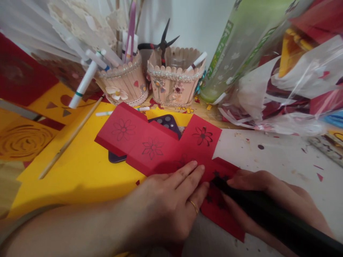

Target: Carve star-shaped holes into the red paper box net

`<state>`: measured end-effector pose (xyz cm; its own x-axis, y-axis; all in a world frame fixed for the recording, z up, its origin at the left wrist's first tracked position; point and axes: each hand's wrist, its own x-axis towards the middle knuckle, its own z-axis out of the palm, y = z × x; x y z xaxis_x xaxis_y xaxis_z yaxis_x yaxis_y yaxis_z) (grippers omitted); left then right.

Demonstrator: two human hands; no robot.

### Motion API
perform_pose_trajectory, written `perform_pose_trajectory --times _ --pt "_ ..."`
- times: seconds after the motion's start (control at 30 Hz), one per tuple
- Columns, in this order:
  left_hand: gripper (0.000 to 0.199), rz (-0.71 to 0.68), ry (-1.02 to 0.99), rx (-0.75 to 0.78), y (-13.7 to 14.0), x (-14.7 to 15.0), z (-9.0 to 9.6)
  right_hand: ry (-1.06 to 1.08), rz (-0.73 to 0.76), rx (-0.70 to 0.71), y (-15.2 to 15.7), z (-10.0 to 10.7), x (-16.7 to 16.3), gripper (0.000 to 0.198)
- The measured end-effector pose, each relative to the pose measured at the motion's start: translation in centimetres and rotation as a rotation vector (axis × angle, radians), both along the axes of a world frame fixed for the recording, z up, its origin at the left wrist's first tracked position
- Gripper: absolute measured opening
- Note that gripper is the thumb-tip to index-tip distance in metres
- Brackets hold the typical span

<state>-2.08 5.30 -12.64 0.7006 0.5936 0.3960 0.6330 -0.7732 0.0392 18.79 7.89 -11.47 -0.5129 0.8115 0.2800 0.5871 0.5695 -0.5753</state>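
Wooden bench (214, 120) lies under a pale mat (284, 160) at right, whose smooth face probably guards the wood, and a yellow sheet (85, 178) at left. Nearest me, the left hand (174, 200) lies flat across the red card (139, 142), fingers extended, gripping nothing, apparently pressing to stop it sliding. At lower right, the right hand (268, 185) closes its fingers round a long black tool (252, 205), low like a pen, presumably for fine control; its tip meets the card among small stars, though I cannot tell what kind of tip it is. The card spans the centre, flower outlines facing up, partly over a dark phone (117, 157). Beyond, a thin stick (71, 139) slants across the yellow sheet. At the back, two stick-sided holders (174, 80) keep markers and pliers (163, 44) upright, likely for easy reach, beside a green bottle (227, 46).
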Motion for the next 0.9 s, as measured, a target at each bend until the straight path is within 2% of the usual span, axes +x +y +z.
perform_pose_trajectory --times 0.23,0.57,0.9 --pt "0.039 0.016 -0.019 0.011 -0.1 0.1 -0.4 0.009 -0.006 -0.008 0.0 -0.1 0.0 0.015" --pt "0.041 -0.013 0.013 -0.006 0.2 0.0 0.4 0.010 -0.017 -0.017 -0.3 -0.2 0.0 0.016" --pt "0.043 -0.050 0.071 0.016 0.3 -0.2 0.7 -0.049 0.092 0.117 -0.1 -0.2 0.0 0.021"
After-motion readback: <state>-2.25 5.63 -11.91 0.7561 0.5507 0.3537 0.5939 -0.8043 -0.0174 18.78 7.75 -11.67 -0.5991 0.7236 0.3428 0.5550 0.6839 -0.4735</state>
